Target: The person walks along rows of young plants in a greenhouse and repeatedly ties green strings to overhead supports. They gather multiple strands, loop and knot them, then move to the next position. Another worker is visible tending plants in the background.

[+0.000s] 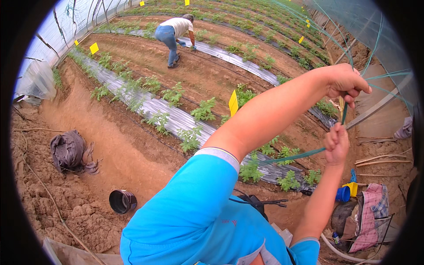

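Note:
Both my hands are raised at the right of the head view, one above the other, on thin green twine. My left hand (347, 81) is the upper one, fingers curled on the strands. From it, green twine (387, 76) fans out upwards and to the right. Just below, my right hand (336, 144) is closed around a bundle of green strands (294, 155) that trails off to the left over the plants. A short, taut length (344, 112) runs between the two hands. A dry tan strip (341, 107) shows beside it.
Tomato-like seedlings (203, 110) line silvery mulch film (165, 116) inside a plastic greenhouse. A co-worker (174, 36) bends over another row. Yellow cards (233, 103) stand among plants. A black bucket (122, 201), dark cloth bundle (68, 150), blue cup (343, 194) and pink checked cloth (369, 215) lie around.

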A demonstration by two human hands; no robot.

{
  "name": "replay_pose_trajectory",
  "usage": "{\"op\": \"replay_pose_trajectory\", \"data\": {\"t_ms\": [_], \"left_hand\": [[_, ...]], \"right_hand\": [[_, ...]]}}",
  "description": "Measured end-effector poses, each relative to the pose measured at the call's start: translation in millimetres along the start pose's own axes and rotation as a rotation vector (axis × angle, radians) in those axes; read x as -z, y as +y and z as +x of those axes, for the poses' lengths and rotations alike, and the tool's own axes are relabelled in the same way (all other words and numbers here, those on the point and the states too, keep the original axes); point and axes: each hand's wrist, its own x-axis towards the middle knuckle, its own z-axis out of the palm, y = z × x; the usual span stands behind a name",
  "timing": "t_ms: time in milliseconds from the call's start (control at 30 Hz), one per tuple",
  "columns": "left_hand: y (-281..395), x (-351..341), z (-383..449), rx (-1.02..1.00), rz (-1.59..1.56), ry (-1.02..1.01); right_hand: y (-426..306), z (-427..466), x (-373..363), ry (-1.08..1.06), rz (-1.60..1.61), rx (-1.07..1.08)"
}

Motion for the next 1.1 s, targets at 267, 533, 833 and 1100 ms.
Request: {"op": "replay_pose_trajectory", "data": {"t_ms": [267,533,833,1100], "left_hand": [[22.2,-11.0,-12.4,-0.124,0.902,0.033],[-8.7,-11.9,-14.6,-0.238,0.237,0.052],[-29.0,0.3,-13.8,-0.228,0.040,0.095],[-23.3,-5.2,-19.2,-0.202,0.135,0.026]], "right_hand": [[-141.8,24.7,-44.9,-0.036,-0.038,0.250],[-54.1,21.6,-146.2,0.368,-1.297,0.760],[-51.1,19.1,-102.9,0.266,-0.917,0.565],[-79.1,50.3,-98.7,0.300,-0.946,0.497]]}}
